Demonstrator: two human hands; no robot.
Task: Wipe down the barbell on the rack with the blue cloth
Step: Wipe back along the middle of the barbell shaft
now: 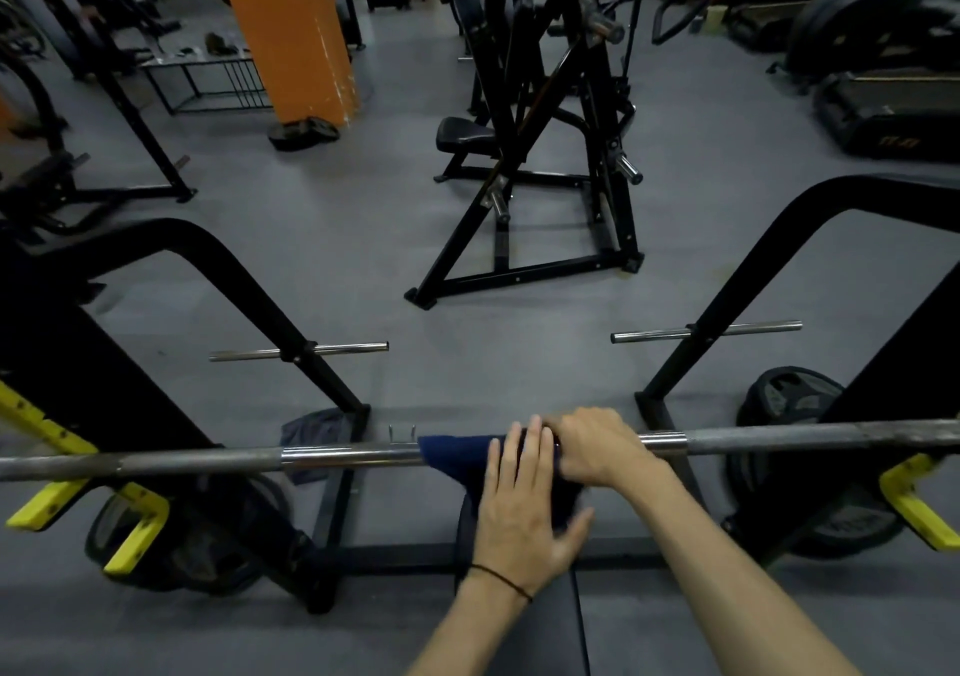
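A steel barbell [343, 457] lies across the view on a black rack with yellow hooks [49, 506]. A dark blue cloth [452, 454] is draped over the bar near its middle and hangs down below it. My left hand [524, 509] lies flat on the hanging cloth, fingers spread and reaching up to the bar. My right hand [597, 447] is curled over the bar just right of the left hand, clamping the cloth's right end; that part of the cloth is hidden.
A black bench pad [550, 618] sits below my arms. Weight plates lean at the rack's feet, left [182, 540] and right [789, 395]. A grey rag [317, 431] lies on the floor behind the bar. A black plate-loaded machine [545, 156] and an orange pillar [296, 36] stand beyond.
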